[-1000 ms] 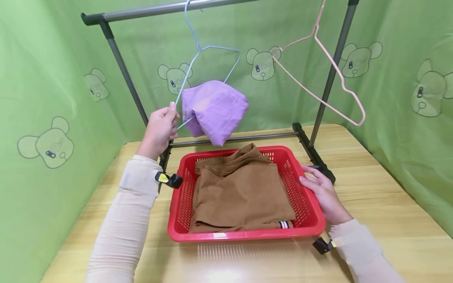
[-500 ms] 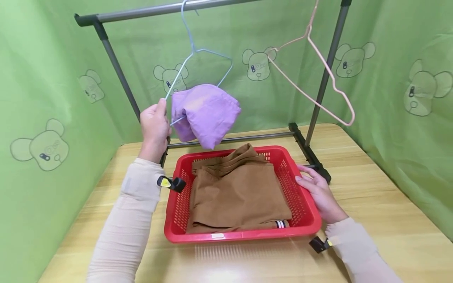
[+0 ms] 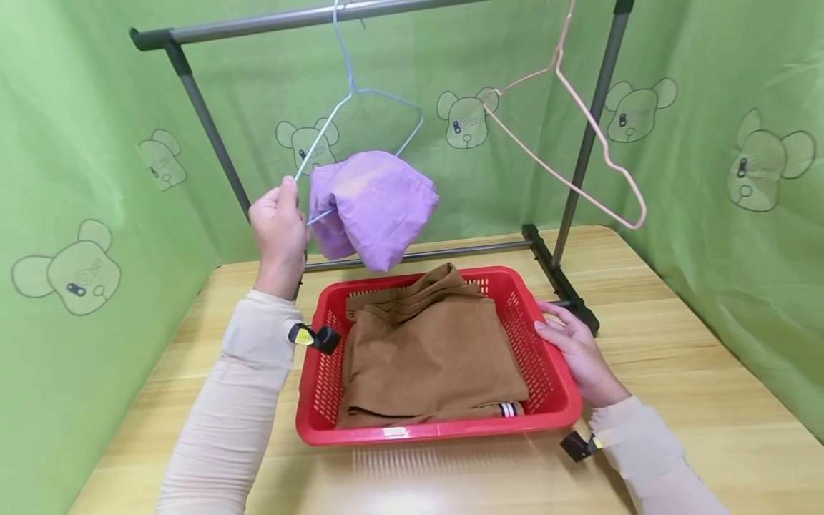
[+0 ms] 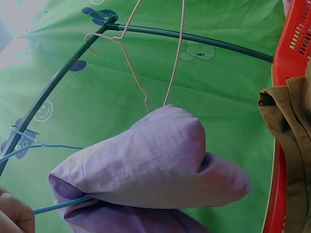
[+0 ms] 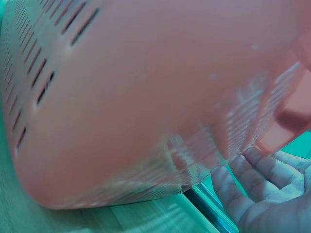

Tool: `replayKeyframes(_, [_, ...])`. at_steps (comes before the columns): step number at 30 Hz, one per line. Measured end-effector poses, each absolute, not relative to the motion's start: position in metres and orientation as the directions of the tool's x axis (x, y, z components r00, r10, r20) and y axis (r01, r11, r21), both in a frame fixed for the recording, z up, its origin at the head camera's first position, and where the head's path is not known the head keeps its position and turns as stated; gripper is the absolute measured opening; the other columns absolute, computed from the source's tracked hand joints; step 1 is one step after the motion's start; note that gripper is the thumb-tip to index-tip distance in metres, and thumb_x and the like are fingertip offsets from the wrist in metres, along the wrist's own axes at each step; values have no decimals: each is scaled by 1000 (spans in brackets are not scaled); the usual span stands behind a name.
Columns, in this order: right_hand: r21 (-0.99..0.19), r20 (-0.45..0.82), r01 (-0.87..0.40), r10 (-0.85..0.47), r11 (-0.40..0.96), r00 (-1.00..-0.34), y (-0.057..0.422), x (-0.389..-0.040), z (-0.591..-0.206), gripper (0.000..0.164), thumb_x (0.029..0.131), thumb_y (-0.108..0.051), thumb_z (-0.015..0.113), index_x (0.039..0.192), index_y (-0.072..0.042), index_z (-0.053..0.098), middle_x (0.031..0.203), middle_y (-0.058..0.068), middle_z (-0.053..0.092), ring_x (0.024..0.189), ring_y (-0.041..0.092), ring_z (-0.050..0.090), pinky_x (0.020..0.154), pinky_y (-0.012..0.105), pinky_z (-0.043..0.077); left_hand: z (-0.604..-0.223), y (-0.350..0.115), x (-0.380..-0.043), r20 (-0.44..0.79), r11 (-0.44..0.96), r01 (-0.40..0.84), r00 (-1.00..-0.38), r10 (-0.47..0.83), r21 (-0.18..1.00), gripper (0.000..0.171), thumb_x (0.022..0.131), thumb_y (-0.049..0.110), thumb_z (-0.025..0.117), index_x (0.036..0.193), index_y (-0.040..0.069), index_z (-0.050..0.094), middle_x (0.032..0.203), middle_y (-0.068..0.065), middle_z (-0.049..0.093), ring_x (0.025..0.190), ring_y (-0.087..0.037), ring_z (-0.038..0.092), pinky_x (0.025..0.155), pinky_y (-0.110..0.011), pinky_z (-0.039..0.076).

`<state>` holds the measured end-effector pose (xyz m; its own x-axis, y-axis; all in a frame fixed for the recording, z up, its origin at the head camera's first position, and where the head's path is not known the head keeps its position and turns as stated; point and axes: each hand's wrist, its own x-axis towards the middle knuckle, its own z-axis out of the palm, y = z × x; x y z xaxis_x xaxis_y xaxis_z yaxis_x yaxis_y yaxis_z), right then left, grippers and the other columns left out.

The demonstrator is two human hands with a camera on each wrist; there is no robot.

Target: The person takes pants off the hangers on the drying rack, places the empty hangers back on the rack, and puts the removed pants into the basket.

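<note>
My left hand (image 3: 278, 229) grips the lower left corner of a light blue clothes hanger (image 3: 324, 137), its thumb along the wire. Over the hanger's bottom bar hangs a folded purple cloth garment (image 3: 375, 204), bunched toward the left; in the left wrist view the blue bar runs into its fold. My right hand (image 3: 575, 350) holds the right rim of a red plastic basket (image 3: 444, 430), thumb at the top of the rim and fingers against the outer side. Folded brown trousers (image 3: 438, 354) with a striped band lie in the basket.
A grey metal clothes rack (image 3: 257, 30) stands behind the basket on the wooden table (image 3: 656, 400). A bare pink hanger (image 3: 553, 172) hangs from it at the right. Green fabric walls (image 3: 58, 179) with bear prints close in the back and both sides.
The left hand has drawn the blue hanger and the purple garment slightly left. The right hand stays at the basket rim; the whole view has shifted a little.
</note>
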<state>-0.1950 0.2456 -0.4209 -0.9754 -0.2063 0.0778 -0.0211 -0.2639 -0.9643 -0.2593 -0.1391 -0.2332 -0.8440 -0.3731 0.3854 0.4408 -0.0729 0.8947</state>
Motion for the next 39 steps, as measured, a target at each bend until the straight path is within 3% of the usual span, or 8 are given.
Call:
replayKeyframes(20, [-973, 77, -31, -192, -229, -978, 245, -197, -421, 46, 101, -18, 53, 142, -10, 34, 117, 0, 65, 100, 19, 67, 79, 40, 56, -223, -139, -249, 420, -104, 496, -813, -403, 862, 47, 102, 22, 50, 57, 15, 38, 46, 5, 30, 37, -7, 25, 34, -22, 19])
replayKeyframes(31, [-977, 57, -13, -198, -214, -978, 248, -197, -425, 53, 101, -22, 53, 146, -8, 28, 119, 3, 64, 101, 21, 67, 80, 43, 55, -220, -137, -236, 439, -146, 532, -801, -408, 834, 45, 102, 18, 48, 59, 12, 40, 46, 4, 32, 36, -8, 26, 33, -20, 20])
replayKeyframes(39, [-969, 85, -34, -205, -244, -975, 246, -199, -425, 47, 102, -18, 52, 144, -9, 32, 117, 2, 65, 100, 20, 67, 79, 40, 56, -222, -138, -230, 474, -126, 563, -780, -408, 817, 46, 103, 17, 48, 58, 14, 40, 46, 5, 32, 36, -7, 26, 33, -21, 18])
